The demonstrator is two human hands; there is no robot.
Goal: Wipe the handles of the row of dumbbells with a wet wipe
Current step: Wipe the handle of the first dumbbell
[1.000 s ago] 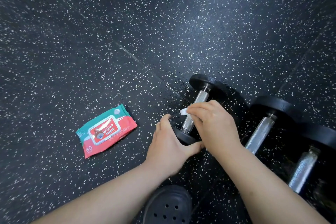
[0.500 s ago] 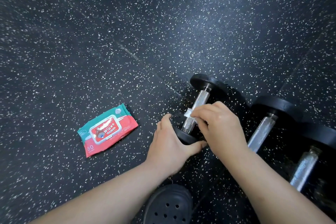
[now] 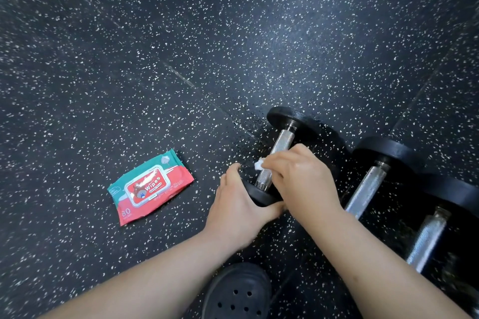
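Note:
Three black dumbbells with knurled steel handles lie in a row on the speckled floor. My left hand (image 3: 239, 204) grips the near weight of the leftmost dumbbell (image 3: 282, 142). My right hand (image 3: 303, 179) is closed around that handle's lower half, holding a white wet wipe (image 3: 258, 164) whose corner sticks out at the fingertips. The second dumbbell (image 3: 368, 186) and third dumbbell (image 3: 427, 235) lie untouched to the right.
A red and green wipes pack (image 3: 149, 188) lies flat on the floor to the left of my hands. A black perforated clog (image 3: 238, 292) shows at the bottom edge. Dark rubber flooring (image 3: 181, 46) stretches all around.
My right hand has slid slightly along the first dumbbell's handle with the wipe. My left hand has stayed on the near weight.

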